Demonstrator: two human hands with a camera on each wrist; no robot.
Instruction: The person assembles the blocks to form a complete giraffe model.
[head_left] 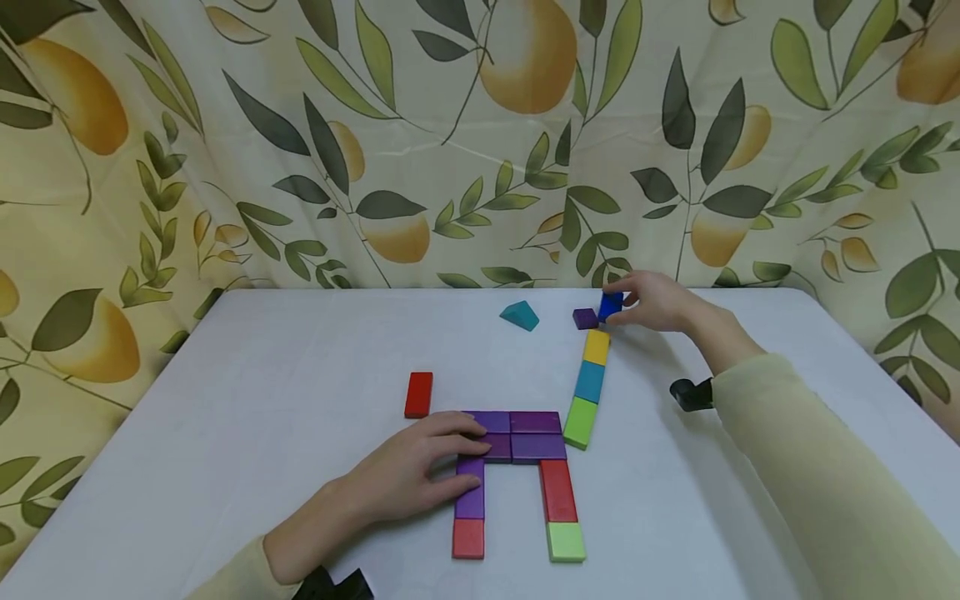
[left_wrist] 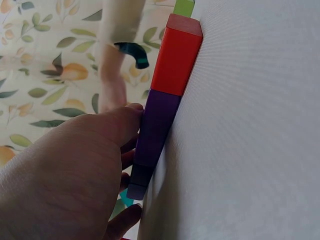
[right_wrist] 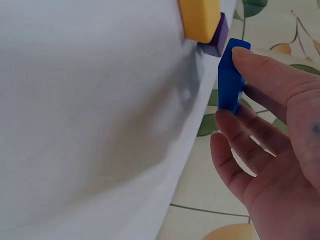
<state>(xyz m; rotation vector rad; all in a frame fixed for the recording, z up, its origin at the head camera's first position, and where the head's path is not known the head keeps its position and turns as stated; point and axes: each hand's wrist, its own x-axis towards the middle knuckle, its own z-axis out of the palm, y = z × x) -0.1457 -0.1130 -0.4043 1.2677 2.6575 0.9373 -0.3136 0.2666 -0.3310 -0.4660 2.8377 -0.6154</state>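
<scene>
My right hand pinches a blue block between thumb and fingers at the far edge of the table, past the yellow block. A small dark purple block sits just left of it. My left hand rests with its fingers extended over the left side of several purple blocks laid flat together, the thumb on the purple block of the left leg. Red and light green blocks end the two legs. In the left wrist view the thumb touches the side of the purple block.
Below the yellow block run a teal-blue block and a green block, slanting to the purple corner. A teal wedge-shaped block lies near the back. Left of the purple blocks is a lone red block. A fruit-patterned cloth hangs behind the table.
</scene>
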